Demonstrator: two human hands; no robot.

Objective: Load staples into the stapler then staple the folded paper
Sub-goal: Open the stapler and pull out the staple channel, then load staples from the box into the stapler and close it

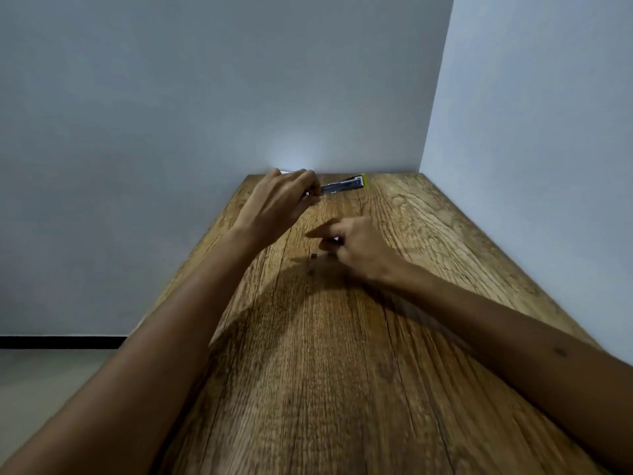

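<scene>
The metal stapler with a yellow tip (344, 186) lies near the far edge of the brown wood-grain table (428, 303), gripped by the outstretched left hand (274, 207). The right hand (356, 248) hovers nearby, fingers curled, pinching something small and blurred.

The stapler (343, 187) is at the far end of the surface (342, 371), by the wall (205, 97). The left hand (274, 207) holds it; the right hand (352, 248) is nearer, to its right.

We see two bare forearms, no sleeves in view. Left hand (274, 204) & right hand (356, 248): no rings, watch or gloves. Small mark on right forearm (560, 352).
</scene>
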